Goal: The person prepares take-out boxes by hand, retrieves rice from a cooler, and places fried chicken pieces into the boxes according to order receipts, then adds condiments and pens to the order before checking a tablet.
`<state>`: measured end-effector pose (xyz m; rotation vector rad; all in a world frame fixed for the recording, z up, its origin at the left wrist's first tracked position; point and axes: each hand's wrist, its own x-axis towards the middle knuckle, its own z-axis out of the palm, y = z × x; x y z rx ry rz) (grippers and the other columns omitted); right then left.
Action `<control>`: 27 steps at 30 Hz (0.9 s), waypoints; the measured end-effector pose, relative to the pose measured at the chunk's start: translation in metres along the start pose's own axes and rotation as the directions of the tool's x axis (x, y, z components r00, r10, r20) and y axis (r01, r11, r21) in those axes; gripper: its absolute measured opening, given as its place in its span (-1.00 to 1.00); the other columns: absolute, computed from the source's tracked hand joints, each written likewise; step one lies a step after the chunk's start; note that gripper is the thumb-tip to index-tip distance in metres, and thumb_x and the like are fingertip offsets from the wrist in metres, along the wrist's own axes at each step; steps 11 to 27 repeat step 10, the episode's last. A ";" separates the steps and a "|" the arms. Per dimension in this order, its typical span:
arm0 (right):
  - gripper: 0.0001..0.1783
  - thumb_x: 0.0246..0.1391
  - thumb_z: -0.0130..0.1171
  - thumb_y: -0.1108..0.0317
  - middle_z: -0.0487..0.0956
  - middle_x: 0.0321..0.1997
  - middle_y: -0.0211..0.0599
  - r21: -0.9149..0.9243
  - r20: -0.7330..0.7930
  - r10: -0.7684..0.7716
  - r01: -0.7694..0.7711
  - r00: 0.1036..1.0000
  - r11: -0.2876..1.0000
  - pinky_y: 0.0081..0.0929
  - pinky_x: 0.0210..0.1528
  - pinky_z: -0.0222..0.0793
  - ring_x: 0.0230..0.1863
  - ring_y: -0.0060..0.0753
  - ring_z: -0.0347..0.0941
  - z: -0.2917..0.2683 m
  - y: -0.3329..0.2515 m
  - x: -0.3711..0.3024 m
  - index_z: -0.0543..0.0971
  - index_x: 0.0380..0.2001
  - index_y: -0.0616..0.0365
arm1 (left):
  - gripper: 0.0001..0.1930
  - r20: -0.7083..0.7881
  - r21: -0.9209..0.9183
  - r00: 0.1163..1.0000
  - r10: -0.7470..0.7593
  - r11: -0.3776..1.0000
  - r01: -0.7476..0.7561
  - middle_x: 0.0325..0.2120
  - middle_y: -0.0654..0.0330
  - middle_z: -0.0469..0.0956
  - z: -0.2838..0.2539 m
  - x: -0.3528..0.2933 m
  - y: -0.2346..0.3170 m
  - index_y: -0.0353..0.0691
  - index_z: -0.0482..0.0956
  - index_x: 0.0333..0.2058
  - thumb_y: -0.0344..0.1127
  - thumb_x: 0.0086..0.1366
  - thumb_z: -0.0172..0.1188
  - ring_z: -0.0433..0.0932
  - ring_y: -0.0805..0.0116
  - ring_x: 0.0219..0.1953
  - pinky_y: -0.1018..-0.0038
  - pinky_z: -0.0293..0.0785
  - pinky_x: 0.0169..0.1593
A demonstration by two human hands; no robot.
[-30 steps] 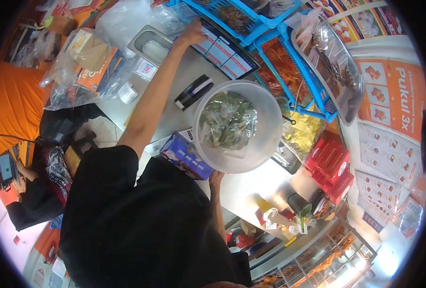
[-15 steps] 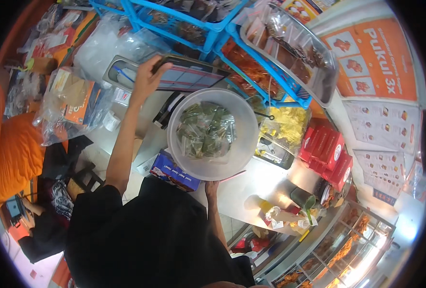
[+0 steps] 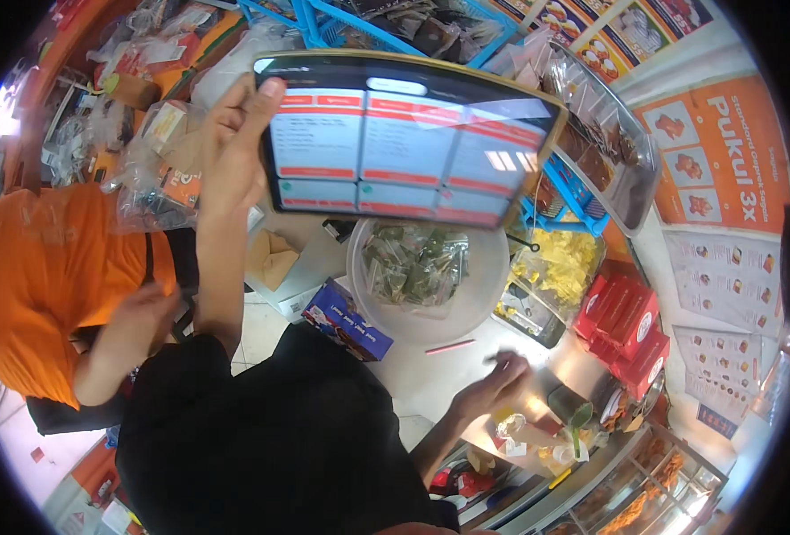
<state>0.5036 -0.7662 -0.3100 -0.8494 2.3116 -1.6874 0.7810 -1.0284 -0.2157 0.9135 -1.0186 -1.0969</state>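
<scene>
My left hand [image 3: 245,147] grips the left end of a tablet [image 3: 404,147] in a light-coloured case, thumb on its lit screen of white panels with red bands. The tablet is raised and covers the far rim of a round translucent plastic tub [image 3: 372,308]. Inside the tub lie several small clear bags [image 3: 417,267] with something green in them. To the right of the tub my right hand [image 3: 502,379] hovers over the table, somewhat blurred, fingers apart and apparently holding nothing. A thin red stick [image 3: 450,347] lies on the table between the tub and this hand.
A blue box [image 3: 347,321] stands left of the tub. On the right are a phone [image 3: 533,323], yellow packets [image 3: 560,272], red boxes [image 3: 622,325] and a green-topped cup [image 3: 579,417]. Blue crates and a metal tray [image 3: 631,201] stand behind. A person in orange [image 3: 56,285] is at left.
My left hand has lifted the tablet from behind the tub, toward me and to the right. My right hand has left the tub's near side and moved right. The person in orange has shifted closer.
</scene>
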 end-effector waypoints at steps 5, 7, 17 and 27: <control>-0.31 0.34 -0.26 -0.12 0.54 -0.15 -0.11 0.379 0.279 -0.097 -0.017 0.955 0.925 -0.39 -0.13 0.41 -0.16 -0.36 0.51 0.026 -0.074 0.045 0.17 0.24 0.27 | -0.72 0.240 -0.183 0.918 -0.317 0.913 0.363 -0.31 0.22 0.62 0.040 -0.040 -0.004 -0.33 0.52 -0.11 -0.26 0.31 0.21 0.56 0.57 -0.35 0.62 0.49 -0.26; -0.23 0.32 -0.25 -0.17 0.54 -0.10 -0.09 0.482 0.385 -0.055 -0.149 0.921 0.863 -0.41 -0.29 0.47 -0.18 -0.33 0.54 0.008 -0.080 0.054 0.11 0.30 0.29 | -0.71 0.275 -0.211 0.898 -0.342 0.890 0.404 -0.30 0.22 0.61 0.050 -0.054 -0.001 -0.34 0.52 -0.10 -0.27 0.31 0.21 0.56 0.57 -0.34 0.62 0.49 -0.25; -0.17 0.28 -0.21 -0.21 0.54 -0.11 -0.10 0.474 0.458 0.022 -0.265 0.889 0.840 -0.43 -0.55 0.51 -0.27 -0.27 0.58 -0.009 -0.081 0.051 0.09 0.30 0.32 | -0.68 0.316 -0.163 0.875 -0.366 0.888 0.430 -0.23 0.20 0.60 0.055 -0.069 -0.001 -0.33 0.49 -0.03 -0.28 0.32 0.19 0.54 0.53 -0.20 0.59 0.46 -0.07; -0.17 0.28 -0.21 -0.21 0.54 -0.11 -0.10 0.474 0.458 0.022 -0.265 0.889 0.840 -0.43 -0.55 0.51 -0.27 -0.27 0.58 -0.009 -0.081 0.051 0.09 0.30 0.32 | -0.68 0.316 -0.163 0.875 -0.366 0.888 0.430 -0.23 0.20 0.60 0.055 -0.069 -0.001 -0.33 0.49 -0.03 -0.28 0.32 0.19 0.54 0.53 -0.20 0.59 0.46 -0.07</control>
